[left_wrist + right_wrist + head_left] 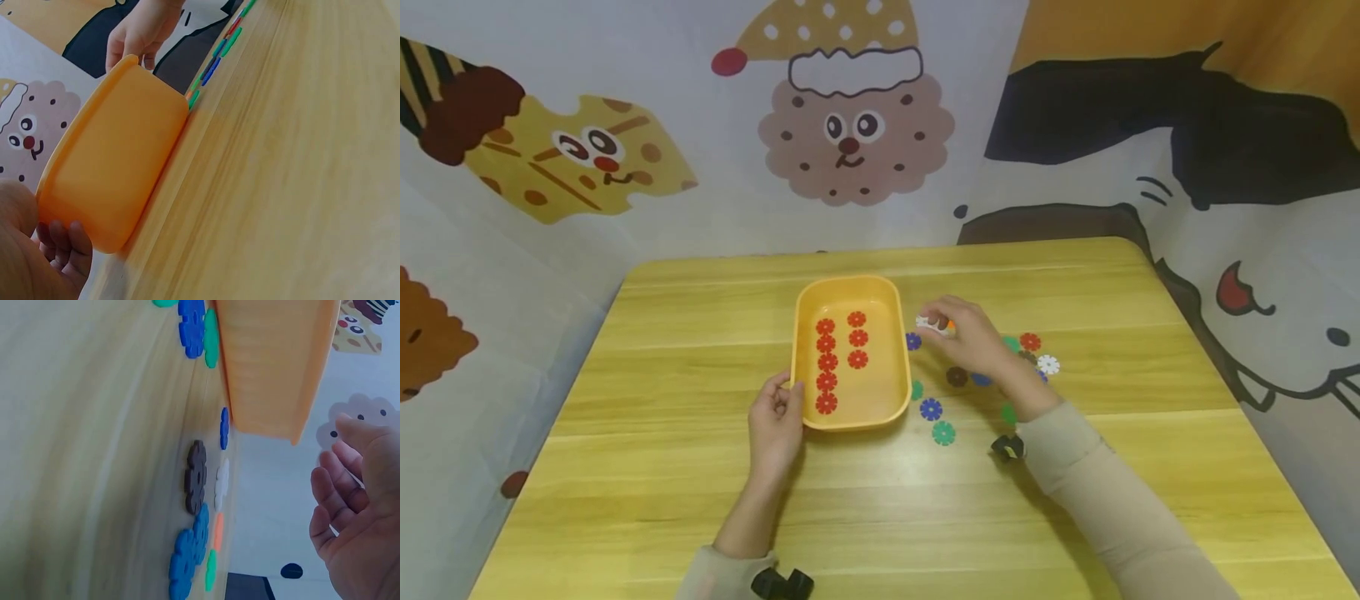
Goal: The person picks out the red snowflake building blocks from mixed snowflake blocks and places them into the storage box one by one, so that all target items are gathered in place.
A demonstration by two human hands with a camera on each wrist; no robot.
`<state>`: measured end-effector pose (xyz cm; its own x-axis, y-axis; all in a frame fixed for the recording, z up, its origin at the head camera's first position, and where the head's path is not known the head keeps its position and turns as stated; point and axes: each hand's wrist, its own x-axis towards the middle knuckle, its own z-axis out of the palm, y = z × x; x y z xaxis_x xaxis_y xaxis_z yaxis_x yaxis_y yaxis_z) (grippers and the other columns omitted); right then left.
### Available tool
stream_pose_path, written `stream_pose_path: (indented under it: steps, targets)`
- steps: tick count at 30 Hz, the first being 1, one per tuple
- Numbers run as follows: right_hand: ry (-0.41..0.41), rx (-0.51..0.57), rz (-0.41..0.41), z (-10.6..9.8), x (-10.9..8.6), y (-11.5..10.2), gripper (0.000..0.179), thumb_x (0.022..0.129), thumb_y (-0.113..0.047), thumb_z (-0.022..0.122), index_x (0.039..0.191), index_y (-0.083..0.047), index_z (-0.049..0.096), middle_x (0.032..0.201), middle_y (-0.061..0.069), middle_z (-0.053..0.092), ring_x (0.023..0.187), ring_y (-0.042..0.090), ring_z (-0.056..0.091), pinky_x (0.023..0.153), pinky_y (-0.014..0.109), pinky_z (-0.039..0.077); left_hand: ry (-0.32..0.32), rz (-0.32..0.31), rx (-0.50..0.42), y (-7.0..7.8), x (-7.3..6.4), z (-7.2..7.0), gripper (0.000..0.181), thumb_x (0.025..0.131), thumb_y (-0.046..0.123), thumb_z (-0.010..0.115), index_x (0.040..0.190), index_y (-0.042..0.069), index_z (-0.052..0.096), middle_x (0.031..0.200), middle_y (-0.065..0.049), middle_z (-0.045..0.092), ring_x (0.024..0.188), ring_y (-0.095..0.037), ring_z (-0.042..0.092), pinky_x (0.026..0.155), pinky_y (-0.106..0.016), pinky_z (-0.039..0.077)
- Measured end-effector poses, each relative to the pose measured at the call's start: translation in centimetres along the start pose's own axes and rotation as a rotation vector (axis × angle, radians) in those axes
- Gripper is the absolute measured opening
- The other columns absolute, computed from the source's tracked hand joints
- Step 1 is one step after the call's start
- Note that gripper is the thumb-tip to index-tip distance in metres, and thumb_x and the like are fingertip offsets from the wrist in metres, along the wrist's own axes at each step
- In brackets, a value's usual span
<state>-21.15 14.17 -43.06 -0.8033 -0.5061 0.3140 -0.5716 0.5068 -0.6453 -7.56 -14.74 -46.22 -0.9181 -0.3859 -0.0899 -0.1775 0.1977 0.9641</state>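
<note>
A yellow-orange plastic tray [891, 400] stands on the table, with several red flower-shaped discs [827, 362] in two columns inside it. My left hand [777, 429] holds the tray by its left side, fingers bent against the outer wall. Right of the tray, my right hand [966, 337] hovers over loose discs. In the right wrist view its fingers [334, 494] are loosely bent, with nothing visible between them and the thumb. Below it lie a white disc [222, 484], an orange disc [219, 531] and a dark brown disc [196, 477].
Further flower discs lie to the right of the tray: blue [931, 409], green [943, 433], red [1030, 342] and white [1048, 364]. The wood-grain table [662, 467] meets a cartoon-printed cloth [715, 225] behind it. A black strap piece [1008, 447] shows at the right sleeve.
</note>
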Motion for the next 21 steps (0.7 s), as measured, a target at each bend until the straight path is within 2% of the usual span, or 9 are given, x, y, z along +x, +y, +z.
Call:
stream_pose_path:
  steps: [5, 10, 21]
  targets:
    - [-0.020, -0.030, 0.030, -0.4, -0.6, 0.4, 0.027, 0.093, -0.014, 0.074, 0.114, 0.003, 0.068, 0.102, 0.011, 0.067, 0.088, 0.025, 0.060, 0.077, 0.044, 0.056, -0.004, 0.001, -0.004, 0.0, 0.0, 0.0, 0.032, 0.104, 0.017, 0.059, 0.131, 0.001, 0.058, 0.084, -0.015, 0.059, 0.059, -0.015, 0.054, 0.049, -0.022, 0.050]
    - [-0.036, -0.057, 0.044, -1.1, -1.5, 1.1, 0.028, 0.093, -0.015, 0.075, 0.115, 0.002, 0.069, 0.102, 0.011, 0.067, 0.087, 0.024, 0.061, 0.076, 0.039, 0.055, -0.006, -0.005, -0.002, 0.0, -0.1, 0.0, 0.032, 0.104, 0.018, 0.059, 0.131, 0.001, 0.058, 0.084, -0.015, 0.059, 0.060, -0.014, 0.053, 0.049, -0.021, 0.049]
    - [-0.074, -0.050, 0.080, -2.0, -3.3, 2.5, 0.026, 0.093, -0.012, 0.075, 0.114, 0.002, 0.068, 0.102, 0.011, 0.068, 0.088, 0.024, 0.064, 0.077, 0.039, 0.058, -0.011, -0.010, 0.005, 0.0, 0.0, 0.0, 0.034, 0.104, 0.018, 0.058, 0.133, 0.001, 0.058, 0.085, -0.016, 0.060, 0.061, -0.014, 0.053, 0.050, -0.021, 0.049]
